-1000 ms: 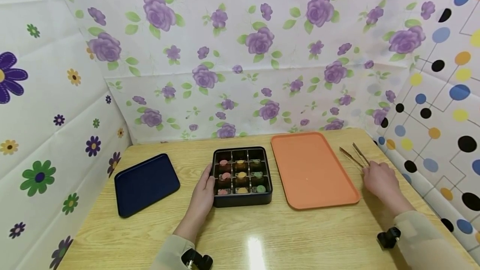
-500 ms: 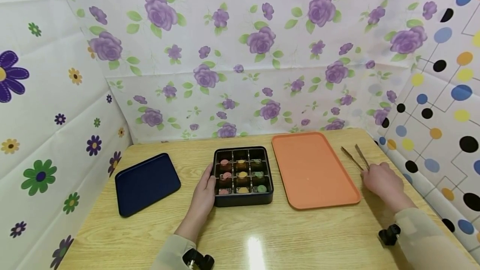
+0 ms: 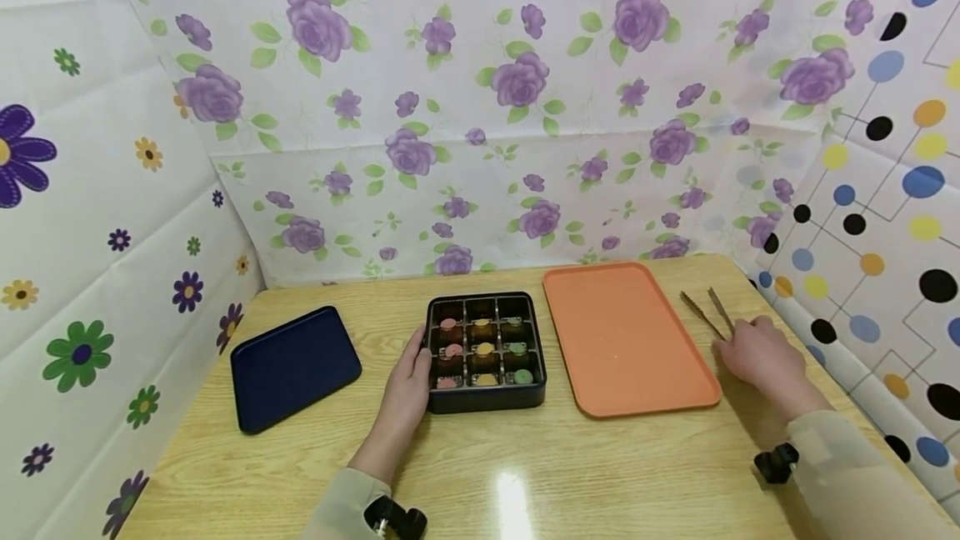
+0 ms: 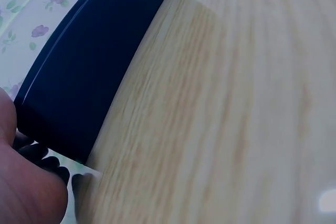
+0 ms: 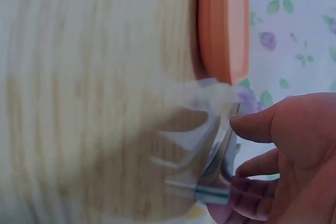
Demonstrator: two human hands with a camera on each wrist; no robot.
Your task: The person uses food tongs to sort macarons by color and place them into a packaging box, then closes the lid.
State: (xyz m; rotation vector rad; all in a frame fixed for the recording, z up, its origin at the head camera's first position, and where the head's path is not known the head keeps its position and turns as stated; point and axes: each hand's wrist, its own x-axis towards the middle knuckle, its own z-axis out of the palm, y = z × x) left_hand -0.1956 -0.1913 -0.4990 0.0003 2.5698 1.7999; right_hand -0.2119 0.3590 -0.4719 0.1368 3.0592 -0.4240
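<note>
A black box (image 3: 487, 400) divided into small compartments sits mid-table, with pink, yellow and green macarons (image 3: 484, 349) in rows inside. My left hand (image 3: 405, 377) rests against its left wall, fingers stretched along the side. The left wrist view shows that hand (image 4: 34, 187) at the corner of the dark box wall (image 4: 94, 61). At the far right my right hand (image 3: 761, 361) grips metal tongs (image 3: 703, 312) by the handle end, their two arms spread and tips pointing away. Up close, thumb and fingers of the right hand (image 5: 304, 150) surround the shiny tongs (image 5: 223, 150).
An orange tray (image 3: 626, 348) lies between the box and the tongs. Toward the left, a dark blue tray (image 3: 296, 369) sits at an angle. The wooden table (image 3: 465, 473) meets flowered sheets behind and at the left, and a dotted sheet (image 3: 885, 215) on the right.
My right hand has shifted slightly left on the tongs, and their tips have moved only a little. The left hand, box and trays stay in place.
</note>
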